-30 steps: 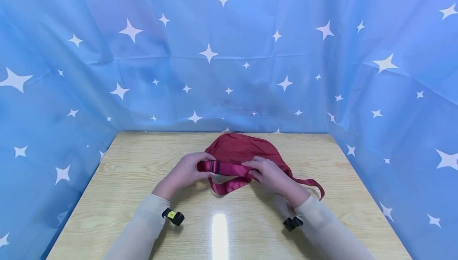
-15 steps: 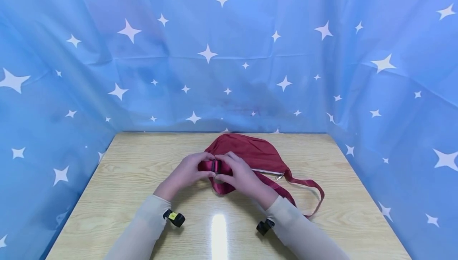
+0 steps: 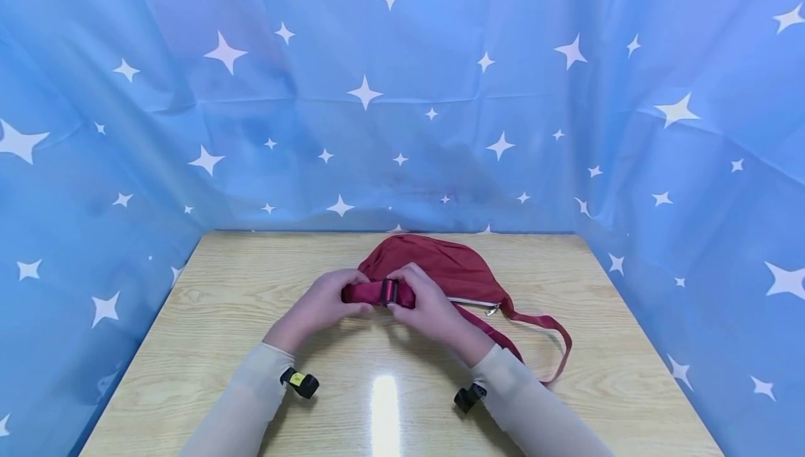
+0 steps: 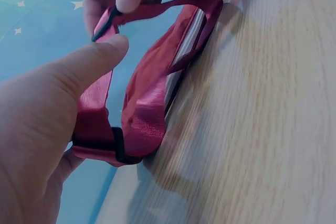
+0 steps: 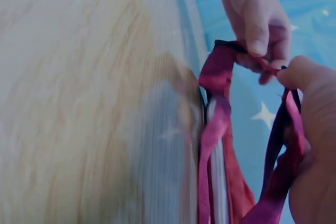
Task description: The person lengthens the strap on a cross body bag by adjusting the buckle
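Observation:
A dark red waist bag [image 3: 434,260] lies at the back of the table, its silver zipper [image 3: 472,301] facing me. In front of it, my left hand [image 3: 319,305] pinches the shiny red strap [image 3: 363,293] between thumb and fingers. My right hand [image 3: 430,312] grips the same strap at a black slider buckle [image 3: 384,293], a short span from the left hand. The left wrist view shows a second black buckle [image 4: 119,145] lower on the strap, beside the left fingers. Some right fingers are hidden behind the strap.
A loose strap end [image 3: 566,345] loops over the table right of the bag. The wood-grain table [image 3: 251,261] meets a blue star-patterned curtain [image 3: 302,128] at the back and sides. Both wrists wear small black cameras.
My right hand has moved left along the strap to the slider buckle, uncovering the zipper. The buckle has since shifted slightly right, away from the left hand, which still holds the strap.

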